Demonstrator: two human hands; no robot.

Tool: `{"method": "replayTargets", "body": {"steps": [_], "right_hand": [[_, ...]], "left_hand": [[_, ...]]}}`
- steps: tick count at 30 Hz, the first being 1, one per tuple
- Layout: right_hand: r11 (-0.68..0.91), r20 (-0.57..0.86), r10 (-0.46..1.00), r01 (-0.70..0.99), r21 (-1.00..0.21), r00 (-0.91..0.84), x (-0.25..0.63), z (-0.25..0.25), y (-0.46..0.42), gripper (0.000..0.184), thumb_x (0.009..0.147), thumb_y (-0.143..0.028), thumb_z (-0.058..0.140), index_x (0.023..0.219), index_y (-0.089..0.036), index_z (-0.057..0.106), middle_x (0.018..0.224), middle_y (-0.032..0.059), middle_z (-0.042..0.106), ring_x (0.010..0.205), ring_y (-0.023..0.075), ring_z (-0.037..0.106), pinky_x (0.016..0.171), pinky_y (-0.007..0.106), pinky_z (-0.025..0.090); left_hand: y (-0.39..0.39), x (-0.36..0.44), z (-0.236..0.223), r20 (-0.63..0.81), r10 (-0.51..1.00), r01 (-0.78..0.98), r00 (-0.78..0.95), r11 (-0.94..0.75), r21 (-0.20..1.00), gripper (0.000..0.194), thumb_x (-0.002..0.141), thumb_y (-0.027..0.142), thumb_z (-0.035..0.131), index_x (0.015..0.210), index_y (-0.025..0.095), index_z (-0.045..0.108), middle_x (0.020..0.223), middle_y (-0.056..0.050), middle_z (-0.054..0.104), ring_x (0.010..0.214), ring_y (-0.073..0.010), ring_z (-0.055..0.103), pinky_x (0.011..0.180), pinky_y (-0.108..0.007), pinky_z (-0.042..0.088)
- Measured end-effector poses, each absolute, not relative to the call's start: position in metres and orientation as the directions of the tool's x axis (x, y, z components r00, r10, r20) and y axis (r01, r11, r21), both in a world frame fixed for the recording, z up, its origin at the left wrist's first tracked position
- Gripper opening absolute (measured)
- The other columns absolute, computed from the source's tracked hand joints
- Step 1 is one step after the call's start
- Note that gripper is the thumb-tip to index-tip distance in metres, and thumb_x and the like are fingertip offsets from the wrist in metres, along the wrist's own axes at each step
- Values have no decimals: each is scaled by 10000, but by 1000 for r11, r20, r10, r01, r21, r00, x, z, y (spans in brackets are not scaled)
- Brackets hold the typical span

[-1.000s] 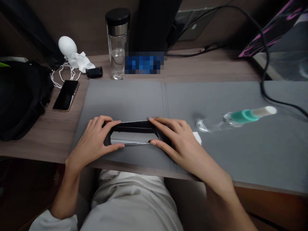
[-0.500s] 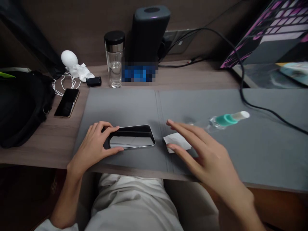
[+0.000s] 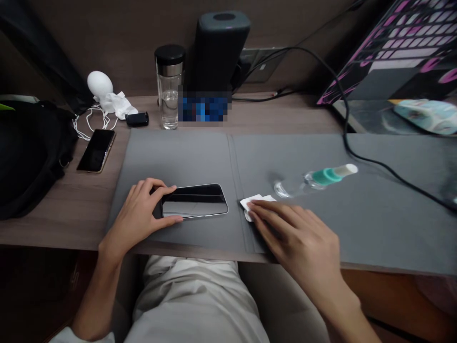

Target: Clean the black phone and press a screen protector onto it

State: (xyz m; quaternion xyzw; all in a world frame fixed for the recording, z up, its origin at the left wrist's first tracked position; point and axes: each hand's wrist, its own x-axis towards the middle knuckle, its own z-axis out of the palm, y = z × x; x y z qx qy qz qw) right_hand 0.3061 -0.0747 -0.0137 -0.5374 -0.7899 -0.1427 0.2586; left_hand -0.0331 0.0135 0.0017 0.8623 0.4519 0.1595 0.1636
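A smartphone [image 3: 198, 201] with a dark, shiny screen lies face up on the grey desk mat [image 3: 178, 150]. My left hand [image 3: 141, 209] grips its left end, thumb at the near edge and a finger at the far edge. To the right of the phone, my right hand [image 3: 303, 233] is closed on a folded white tissue [image 3: 252, 202], which it pinches between thumb and fingers at the mat. Beyond that hand a clear spray bottle [image 3: 282, 189] with a teal and white nozzle lies on its side.
At the back stand a glass water bottle [image 3: 169, 102] and a tall black device [image 3: 221, 52]. A second phone [image 3: 96, 150], white cords and a black backpack [image 3: 32, 157] are on the left. A black cable [image 3: 378, 162] crosses the mat at right, near a laptop stand [image 3: 385, 85].
My right hand has come down and its fingers have closed on the tissue, which was lying under the open hand. My left hand keeps its grip on the phone.
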Motion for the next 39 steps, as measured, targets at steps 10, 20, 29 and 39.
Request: {"method": "replayTargets", "body": {"steps": [10,20,29,39], "right_hand": [[374,579,761,927,-22,-293,307,-23,-74,254,1039,-149,715,1292,-142,738,1154,87,841,859,222,772,765,373,559],[624,630,662,764,-164,-406,218,-7,-62,418,1035,-42,665,1446,-119,694,1363,122,796,1270,222,776,1158,375,618],[621,535,703,771,-140,-469,197,-19,-60,385,1097,-202,633,1453,-69,688,1516,172,691,1447,268,662,1271,437,532],[581,485,750,797,-161,-449,190,-17,-41,400,1119,-207,585,1487,-76,669,1547,177,669,1466,280,646,1276,460,528]], "left_hand": [[12,-31,1,137,826,719,547,-547,429,621,969,630,785,1461,276,647,1383,-89,625,1222,-302,613,1101,-493,487],[13,-32,0,145,828,714,542,-544,440,595,966,567,824,1461,286,653,1368,-88,637,1242,-310,621,1090,-494,495],[13,-32,-1,134,826,719,548,-547,430,554,967,485,841,1452,300,646,1372,-82,631,1240,-307,621,1085,-480,482],[14,-33,0,134,814,726,565,-567,388,559,978,536,815,1445,287,633,1358,-90,629,1213,-303,612,1037,-456,496]]}}
